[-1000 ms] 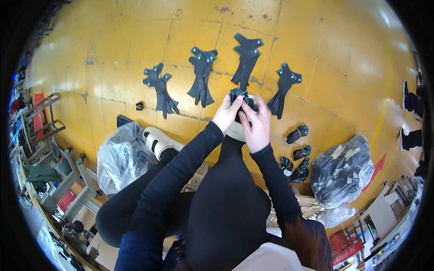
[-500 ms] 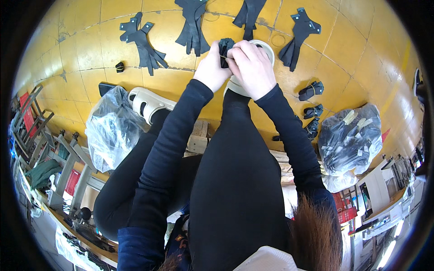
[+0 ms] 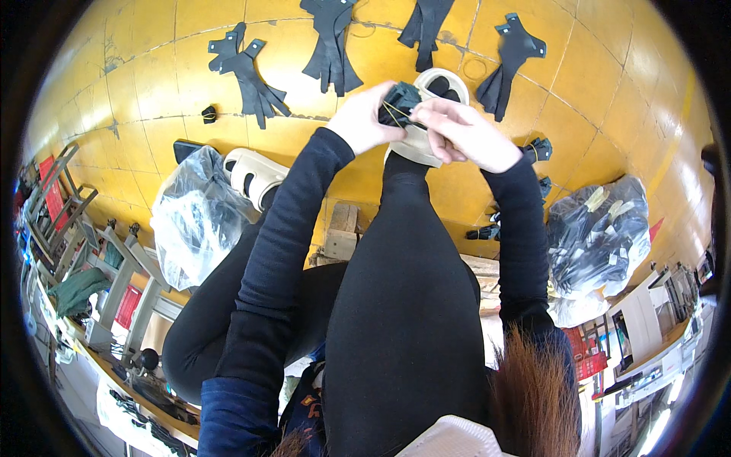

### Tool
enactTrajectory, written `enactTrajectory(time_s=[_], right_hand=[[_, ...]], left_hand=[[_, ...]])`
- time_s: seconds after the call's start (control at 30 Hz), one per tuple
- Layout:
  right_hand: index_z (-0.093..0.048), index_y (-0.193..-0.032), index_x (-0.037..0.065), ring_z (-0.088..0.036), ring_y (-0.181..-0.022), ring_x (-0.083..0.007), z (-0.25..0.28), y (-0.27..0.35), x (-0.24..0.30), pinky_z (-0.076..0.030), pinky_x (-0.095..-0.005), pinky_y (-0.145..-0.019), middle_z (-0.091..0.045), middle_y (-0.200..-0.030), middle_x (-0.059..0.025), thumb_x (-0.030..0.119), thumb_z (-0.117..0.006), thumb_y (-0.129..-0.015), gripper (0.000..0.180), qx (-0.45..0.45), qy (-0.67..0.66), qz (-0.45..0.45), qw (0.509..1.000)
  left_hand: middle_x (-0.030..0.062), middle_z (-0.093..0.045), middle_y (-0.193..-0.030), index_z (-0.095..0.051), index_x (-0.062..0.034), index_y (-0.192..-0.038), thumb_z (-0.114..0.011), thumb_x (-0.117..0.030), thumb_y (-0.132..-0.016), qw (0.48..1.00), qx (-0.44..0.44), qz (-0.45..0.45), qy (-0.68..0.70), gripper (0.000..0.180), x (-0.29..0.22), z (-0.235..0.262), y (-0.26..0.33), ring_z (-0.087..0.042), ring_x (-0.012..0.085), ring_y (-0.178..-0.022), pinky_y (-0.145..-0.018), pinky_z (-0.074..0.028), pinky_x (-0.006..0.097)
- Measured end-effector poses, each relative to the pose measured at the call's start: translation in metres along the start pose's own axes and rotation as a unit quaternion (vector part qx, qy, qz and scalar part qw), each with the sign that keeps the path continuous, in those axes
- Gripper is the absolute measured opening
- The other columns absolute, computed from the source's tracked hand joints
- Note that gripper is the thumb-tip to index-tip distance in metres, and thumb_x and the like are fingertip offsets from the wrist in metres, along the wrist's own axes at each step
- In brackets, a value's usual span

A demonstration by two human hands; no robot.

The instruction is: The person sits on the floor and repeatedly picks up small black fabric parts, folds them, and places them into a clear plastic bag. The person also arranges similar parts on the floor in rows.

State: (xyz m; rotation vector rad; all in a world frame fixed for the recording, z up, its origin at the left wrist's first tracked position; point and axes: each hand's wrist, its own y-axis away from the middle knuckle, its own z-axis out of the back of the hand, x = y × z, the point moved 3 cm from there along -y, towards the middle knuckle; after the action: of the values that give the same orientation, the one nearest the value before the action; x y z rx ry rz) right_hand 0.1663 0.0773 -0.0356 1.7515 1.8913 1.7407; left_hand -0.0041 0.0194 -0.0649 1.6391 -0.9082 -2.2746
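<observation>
— Bundle of black pieces [image 3: 399,103], where?
— Above the raised knee, gripped by left hand [image 3: 364,122]; right hand [image 3: 464,137] pinches its yellow band [image 3: 397,116].
— Beyond?
— Black cutouts [image 3: 251,76] on yellow tiled floor [image 3: 137,84].

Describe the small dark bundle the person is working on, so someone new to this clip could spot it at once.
Start at the yellow tiled floor, then follow the two black sleeves up to where the left hand and right hand meet above a cream sandal. Between them sits the small folded black bundle, crossed by a thin yellowish band, unlike the flat black cut pieces spread beyond.
</observation>
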Motion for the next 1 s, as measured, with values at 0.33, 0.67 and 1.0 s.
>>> enactTrajectory(time_s=[0.33,0.67,1.0], right_hand=[[-0.052,-0.112,-0.010,-0.034,-0.034,-0.0036,0.017,0.002,0.044,-0.028,-0.0173,-0.033,-0.060,-0.062,-0.0078,0.043,-0.036,-0.100,0.057,0.130,-0.187,0.022,0.973],[-0.035,-0.142,0.027,-0.056,-0.072,-0.0161,0.040,0.002,0.056,-0.050,-0.0229,-0.063,-0.045,-0.135,-0.0109,0.025,-0.049,-0.097,0.047,0.003,-0.478,0.380,0.792],[-0.046,-0.133,0.005,-0.055,-0.074,-0.0097,0.051,0.015,0.067,-0.048,-0.0232,-0.072,-0.060,-0.113,-0.0106,0.015,-0.051,-0.096,0.039,-0.322,-0.074,0.423,0.844]], left_hand=[[0.0062,-0.062,-0.099,-0.044,-0.0031,-0.131,-0.075,-0.005,-0.070,0.930,0.221,-0.043,0.292,0.069,-0.015,-0.027,0.013,-0.059,0.0137,-0.089,-0.082,-0.048,0.028],[0.0093,-0.062,-0.084,-0.041,-0.0010,-0.132,-0.069,-0.004,-0.076,0.876,0.182,0.079,0.439,0.063,-0.038,-0.002,0.012,-0.062,0.0145,-0.063,-0.062,-0.053,0.026],[0.0133,-0.061,-0.102,-0.035,-0.0060,-0.136,-0.064,-0.015,-0.086,0.883,0.097,-0.017,0.458,0.058,-0.039,-0.012,0.019,-0.063,0.0229,-0.090,-0.083,-0.051,0.034]])
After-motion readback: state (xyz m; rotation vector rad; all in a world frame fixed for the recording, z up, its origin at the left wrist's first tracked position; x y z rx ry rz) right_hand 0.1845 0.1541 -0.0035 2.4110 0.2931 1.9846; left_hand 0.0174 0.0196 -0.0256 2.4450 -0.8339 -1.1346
